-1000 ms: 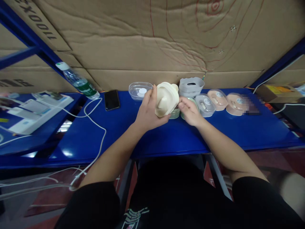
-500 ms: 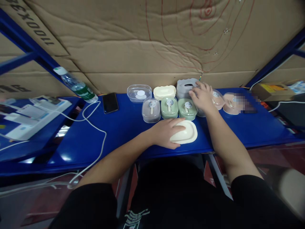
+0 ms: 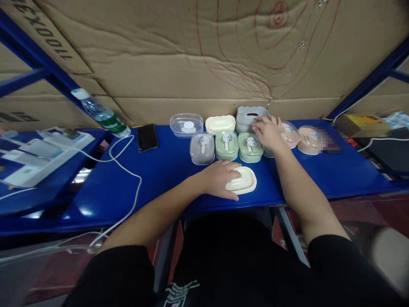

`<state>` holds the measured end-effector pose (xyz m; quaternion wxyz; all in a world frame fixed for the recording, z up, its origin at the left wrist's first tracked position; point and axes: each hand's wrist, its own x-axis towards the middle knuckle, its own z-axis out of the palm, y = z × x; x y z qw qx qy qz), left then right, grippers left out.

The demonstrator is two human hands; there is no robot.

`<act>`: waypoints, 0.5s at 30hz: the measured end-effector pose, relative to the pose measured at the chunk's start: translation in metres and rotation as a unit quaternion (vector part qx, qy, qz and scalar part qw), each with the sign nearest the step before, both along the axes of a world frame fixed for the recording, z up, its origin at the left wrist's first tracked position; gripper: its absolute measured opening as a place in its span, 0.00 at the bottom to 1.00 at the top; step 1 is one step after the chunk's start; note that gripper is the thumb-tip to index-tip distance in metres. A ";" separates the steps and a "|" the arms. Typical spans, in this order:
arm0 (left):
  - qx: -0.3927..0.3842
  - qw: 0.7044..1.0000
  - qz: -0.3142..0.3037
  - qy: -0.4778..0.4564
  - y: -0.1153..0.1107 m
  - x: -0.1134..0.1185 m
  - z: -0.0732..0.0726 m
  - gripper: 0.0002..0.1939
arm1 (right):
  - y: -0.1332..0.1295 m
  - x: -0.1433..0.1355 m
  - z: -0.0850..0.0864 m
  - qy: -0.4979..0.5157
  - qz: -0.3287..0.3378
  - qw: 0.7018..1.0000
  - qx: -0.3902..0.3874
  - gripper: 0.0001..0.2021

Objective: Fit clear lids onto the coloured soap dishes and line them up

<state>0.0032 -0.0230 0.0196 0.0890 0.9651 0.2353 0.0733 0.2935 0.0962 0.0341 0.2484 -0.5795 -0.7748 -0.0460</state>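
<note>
My left hand [image 3: 220,178] is closed around the left end of a shallow cream oval dish [image 3: 247,178] low over the front of the table, its fingers lapping over the rim. At the back, my right hand [image 3: 269,131] reaches to a stack of grey wavy-rimmed containers [image 3: 247,116]. Its fingers are apart and seem to touch the stack's front right; whether they press on it I cannot tell. Between the hands stand two green lidded boxes [image 3: 226,147] and one grey lidded box [image 3: 202,149], with round labels on clear lids. Another box is partly hidden under my right hand.
Cream wavy-rimmed pieces [image 3: 220,123] and clear lids [image 3: 186,123] stand along the back. Pink lidded boxes [image 3: 309,140] are at the right. A phone [image 3: 147,137], a water bottle [image 3: 104,115] and a white cable [image 3: 140,183] lie at the left. Cardboard [image 3: 153,76] walls off the back.
My left hand and the cream dish have shifted slightly left and toward me. My right hand has lowered a little at the grey stack, with its fingers still spread.
</note>
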 end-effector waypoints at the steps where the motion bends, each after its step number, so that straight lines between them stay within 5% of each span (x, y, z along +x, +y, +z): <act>1: -0.001 1.000 0.000 0.001 0.001 -0.001 0.001 0.41 | 0.002 0.001 -0.001 0.009 0.001 1.000 0.003 0.20; 15: -0.004 1.000 0.029 -0.001 0.006 -0.004 0.001 0.44 | 0.021 0.009 -0.007 0.126 0.067 0.988 0.065 0.18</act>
